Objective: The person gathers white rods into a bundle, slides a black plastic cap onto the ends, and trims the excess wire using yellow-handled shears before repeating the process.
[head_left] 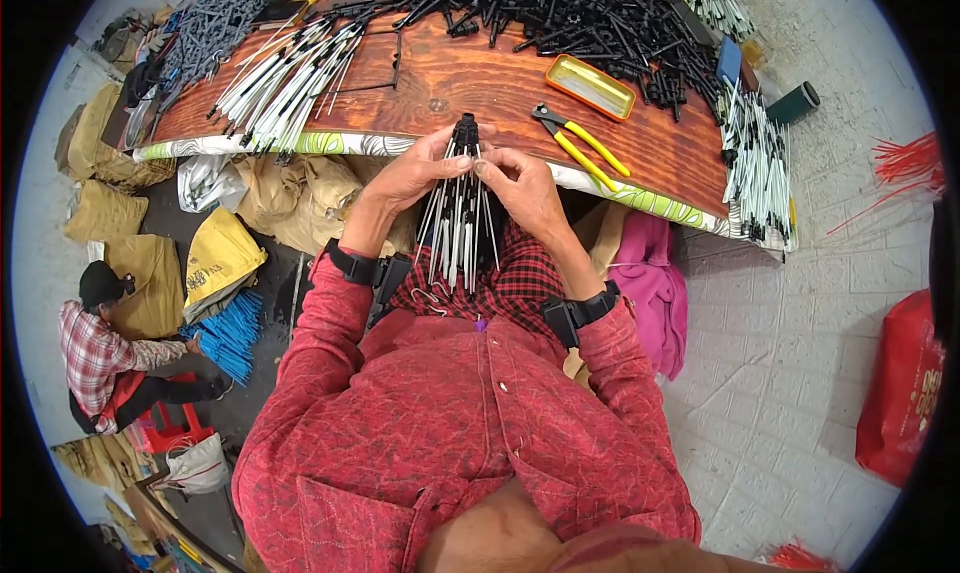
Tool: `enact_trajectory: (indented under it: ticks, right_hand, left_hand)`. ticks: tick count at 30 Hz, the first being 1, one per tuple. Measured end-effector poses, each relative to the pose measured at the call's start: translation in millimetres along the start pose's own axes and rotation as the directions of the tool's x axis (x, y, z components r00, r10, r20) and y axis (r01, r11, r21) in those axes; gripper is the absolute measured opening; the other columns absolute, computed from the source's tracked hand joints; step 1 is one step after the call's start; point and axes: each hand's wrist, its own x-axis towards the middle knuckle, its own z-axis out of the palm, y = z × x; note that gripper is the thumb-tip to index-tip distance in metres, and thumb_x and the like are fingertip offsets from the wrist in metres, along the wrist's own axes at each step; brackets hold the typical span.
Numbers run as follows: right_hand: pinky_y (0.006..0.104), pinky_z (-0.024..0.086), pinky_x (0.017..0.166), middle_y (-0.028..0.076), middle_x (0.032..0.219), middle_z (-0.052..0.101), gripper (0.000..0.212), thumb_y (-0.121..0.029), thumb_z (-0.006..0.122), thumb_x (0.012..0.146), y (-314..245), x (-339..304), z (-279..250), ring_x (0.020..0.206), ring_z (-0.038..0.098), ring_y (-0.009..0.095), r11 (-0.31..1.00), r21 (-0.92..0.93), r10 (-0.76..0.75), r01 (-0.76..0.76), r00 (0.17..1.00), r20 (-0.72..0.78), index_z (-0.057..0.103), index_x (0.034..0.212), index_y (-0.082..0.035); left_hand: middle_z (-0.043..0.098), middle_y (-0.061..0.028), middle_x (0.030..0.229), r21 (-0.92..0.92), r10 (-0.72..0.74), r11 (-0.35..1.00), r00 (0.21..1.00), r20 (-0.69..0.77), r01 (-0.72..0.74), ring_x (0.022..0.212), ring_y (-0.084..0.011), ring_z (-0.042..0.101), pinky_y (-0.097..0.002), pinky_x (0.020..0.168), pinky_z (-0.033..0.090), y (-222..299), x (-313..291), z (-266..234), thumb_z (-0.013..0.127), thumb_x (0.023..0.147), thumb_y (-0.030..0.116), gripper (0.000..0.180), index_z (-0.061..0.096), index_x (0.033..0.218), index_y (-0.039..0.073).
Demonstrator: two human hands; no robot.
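At the table's near edge, between my hands, hangs an umbrella-like frame [455,235]: many thin white ribs drop from a black hub in front of my lap. My left hand [422,173] has its fingers closed around the ribs just below the hub. From the other side my right hand [522,185] pinches the same place, thumb and fingertips close to the left thumb. The exact part between the fingertips is hidden. Right of my hands, pliers [582,145] with yellow handles lie on the table, jaws pointing away.
On the wooden table [450,78] lie bundled white ribs [290,83], a heap of black plastic parts [560,18], grey parts [215,23] and a yellow-rimmed tin [590,85]. More ribs [757,163] hang at the right. A person [100,343] sits at far left beside blue rods [225,338].
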Motion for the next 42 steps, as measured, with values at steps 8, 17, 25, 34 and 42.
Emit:
enact_trajectory:
  ticks: [8,17,25,34,42]
  right_hand:
    - [0.0252,0.05,0.068,0.004,0.079,0.071,0.02,-0.018,0.072,0.089,1.8,-1.5,5.2,0.073,0.062,0.007,0.997,0.077,-0.004,0.007,0.999,-0.047,0.069,0.099,0.0]
    - [0.0229,0.048,0.065,-0.001,0.079,0.066,0.012,-0.011,0.072,0.089,-6.6,-2.0,5.6,0.071,0.058,0.005,0.995,-0.094,0.025,-0.037,0.991,-0.129,0.066,0.09,-0.001]
    - [0.0232,0.047,0.062,-0.002,0.075,0.063,0.016,-0.015,0.071,0.09,4.5,-3.3,6.0,0.068,0.056,0.005,0.981,0.183,0.082,-0.067,0.993,-0.08,0.064,0.091,-0.001]
    - [0.0213,0.042,0.061,-0.003,0.076,0.059,0.014,-0.012,0.067,0.091,-2.9,-7.6,0.6,0.068,0.051,0.003,0.988,0.138,0.079,-0.071,0.995,-0.056,0.058,0.09,-0.001]
    - [0.0218,0.042,0.062,-0.001,0.077,0.059,0.014,-0.012,0.064,0.092,9.5,-5.6,3.5,0.07,0.053,0.004,0.982,0.168,0.089,-0.081,0.995,-0.038,0.055,0.091,-0.002]
  left_hand:
    - [0.055,-0.0077,0.133,0.05,0.004,0.999,0.999,-0.032,-0.002,0.124,-0.0184,0.051,-0.0334,0.107,0.038,-3.7,0.1,1.4,0.068,0.094,0.03,0.061,0.046,0.141,-0.001]
    - [0.056,-0.0085,0.13,0.059,0.023,0.998,0.996,-0.09,-0.018,0.123,-0.0175,0.051,-0.0326,0.106,0.039,-10.5,1.7,5.7,0.056,0.101,0.037,0.055,0.046,0.14,-0.001]
    - [0.058,-0.0057,0.123,0.078,0.032,0.997,0.992,-0.124,-0.022,0.115,-0.0149,0.054,-0.0309,0.101,0.041,-15.6,3.0,0.0,0.055,0.102,0.036,0.048,0.05,0.134,0.0]
    - [0.058,-0.0022,0.11,0.093,0.066,0.994,0.995,-0.07,-0.059,0.101,-0.0105,0.054,-0.0273,0.09,0.045,-15.5,9.5,7.9,0.056,0.101,0.035,0.041,0.053,0.126,0.002]
    - [0.057,-0.0016,0.106,0.113,0.057,0.992,0.996,-0.067,-0.05,0.095,-0.0095,0.053,-0.0257,0.085,0.045,-21.0,10.4,3.3,0.056,0.101,0.037,0.041,0.053,0.124,0.003]
